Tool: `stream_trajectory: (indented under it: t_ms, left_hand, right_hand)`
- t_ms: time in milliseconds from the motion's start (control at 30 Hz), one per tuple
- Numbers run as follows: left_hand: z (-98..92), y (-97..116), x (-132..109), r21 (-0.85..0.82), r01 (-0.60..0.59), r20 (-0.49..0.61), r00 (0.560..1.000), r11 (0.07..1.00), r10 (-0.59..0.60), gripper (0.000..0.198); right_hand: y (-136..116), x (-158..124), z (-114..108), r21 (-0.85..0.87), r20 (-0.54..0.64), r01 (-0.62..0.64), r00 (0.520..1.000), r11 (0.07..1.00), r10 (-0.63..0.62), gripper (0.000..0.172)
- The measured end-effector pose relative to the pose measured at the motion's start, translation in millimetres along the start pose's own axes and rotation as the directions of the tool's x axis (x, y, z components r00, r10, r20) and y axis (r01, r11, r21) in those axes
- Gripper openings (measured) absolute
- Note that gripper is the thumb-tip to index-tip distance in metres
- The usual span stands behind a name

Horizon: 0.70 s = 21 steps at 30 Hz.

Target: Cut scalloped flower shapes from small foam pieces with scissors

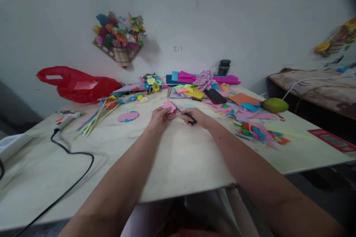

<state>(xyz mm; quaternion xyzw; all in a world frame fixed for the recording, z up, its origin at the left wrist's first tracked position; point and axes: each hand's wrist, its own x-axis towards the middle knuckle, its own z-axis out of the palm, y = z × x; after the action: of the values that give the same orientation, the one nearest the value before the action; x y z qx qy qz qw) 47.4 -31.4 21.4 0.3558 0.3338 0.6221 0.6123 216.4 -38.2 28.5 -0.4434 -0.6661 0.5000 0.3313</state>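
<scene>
Near the middle of the table, my left hand [161, 115] pinches a small pink paper flower [168, 106] with a scalloped edge. My right hand [196, 116] is closed round the black handles of a pair of scissors [191, 119]. The blades point up and left and reach the right side of the pink piece; whether they are parted I cannot tell. To the left of my hands lies a pink scalloped disc [128, 116], with blue scalloped pieces showing under its edge.
A hot glue gun [66, 119] with a trailing black cord lies left, near thin sticks [96, 120] and a red plastic bag [80, 87]. Colored scraps [258, 131], a dark phone [215, 96] and a green fruit [275, 105] lie right. Paper sheets [191, 78] are stacked behind.
</scene>
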Motion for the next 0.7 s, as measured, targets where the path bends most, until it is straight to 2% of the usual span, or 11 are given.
stream_trajectory:
  t_ms: [333, 700]
  left_hand:
    - [-2.6, -0.8, 2.7, -0.021, -0.010, -0.003, 1.000, 1.000, 0.010, 0.014]
    - [-3.4, -0.9, 3.0, -0.033, -0.018, 0.005, 1.000, 0.999, 0.018, 0.009]
  right_hand:
    - [2.9, 1.0, -1.7, 0.003, 0.022, 0.023, 0.999, 1.000, -0.023, 0.030]
    - [-4.0, -1.5, 0.4, -0.006, -0.003, -0.037, 0.999, 0.999, 0.037, 0.021]
